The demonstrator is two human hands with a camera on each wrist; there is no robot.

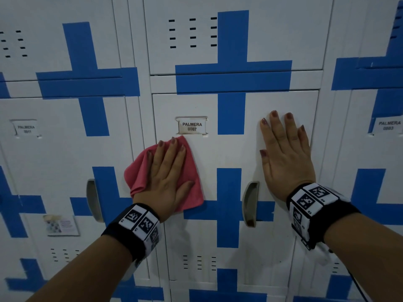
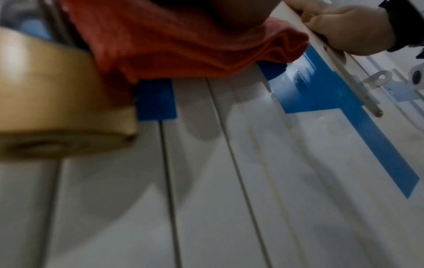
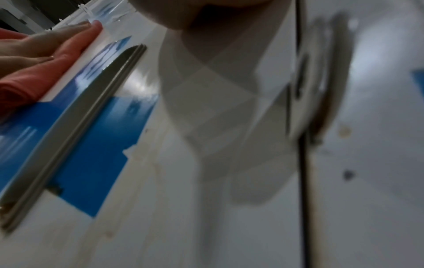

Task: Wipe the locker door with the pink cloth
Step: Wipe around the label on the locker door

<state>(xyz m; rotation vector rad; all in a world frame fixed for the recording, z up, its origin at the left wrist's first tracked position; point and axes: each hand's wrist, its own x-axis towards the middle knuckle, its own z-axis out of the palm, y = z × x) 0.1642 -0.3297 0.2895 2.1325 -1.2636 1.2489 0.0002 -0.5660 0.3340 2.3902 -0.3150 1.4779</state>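
The white locker door (image 1: pixel 231 149), crossed with blue tape and labelled PALMERA 0007 (image 1: pixel 192 126), fills the middle of the head view. My left hand (image 1: pixel 168 177) lies flat with straight fingers on the pink cloth (image 1: pixel 139 171), pressing it against the door's left side just below the label. My right hand (image 1: pixel 283 155) rests flat and empty on the door's right side, above its grey handle (image 1: pixel 250 203). In the left wrist view the bunched cloth (image 2: pixel 183 45) sits against the door. The right wrist view shows the cloth (image 3: pixel 27 81) under the left hand's fingers (image 3: pixel 57 38).
Similar white lockers with blue tape crosses stand on both sides and above. The left neighbour has a handle (image 1: pixel 93 199) close to the cloth and a paper sticker (image 1: pixel 61 224). Vent slots (image 1: pixel 199 262) sit low on the middle door.
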